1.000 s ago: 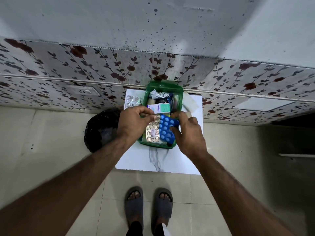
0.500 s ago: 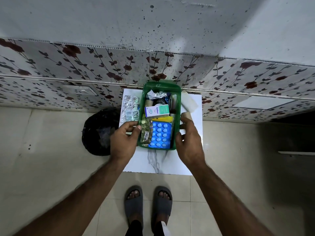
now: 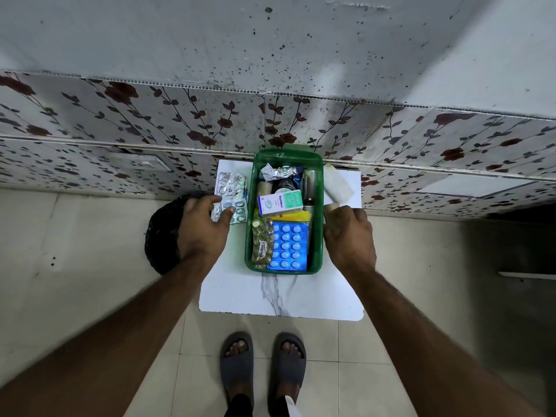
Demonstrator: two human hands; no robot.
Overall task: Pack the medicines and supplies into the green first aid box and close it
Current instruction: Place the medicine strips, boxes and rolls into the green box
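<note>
The green first aid box (image 3: 316, 263) stands open on a white marble-patterned slab (image 3: 279, 293). Inside lie a blue blister pack (image 3: 288, 247), a gold blister strip (image 3: 262, 242), a white and green Optibex carton (image 3: 280, 202), a yellow packet, foil strips and a dark bottle. Silver blister strips (image 3: 232, 188) lie on the slab left of the box. My left hand (image 3: 204, 227) rests on their near end, with its fingers pinching one strip. My right hand (image 3: 349, 236) is at the box's right side and curls around a beige roll (image 3: 331, 207). A pale bandage roll (image 3: 337, 185) lies beyond it.
A black plastic bag (image 3: 162, 236) sits on the floor left of the slab, partly under my left hand. The flowered wall panel (image 3: 150, 124) runs right behind the box. My feet in grey sandals (image 3: 261, 368) stand on floor tiles in front of the slab.
Both hands have left the inside of the box. The blue blister pack now lies flat in it. My left hand moved left onto the silver strips and my right hand moved right onto the beige roll.
</note>
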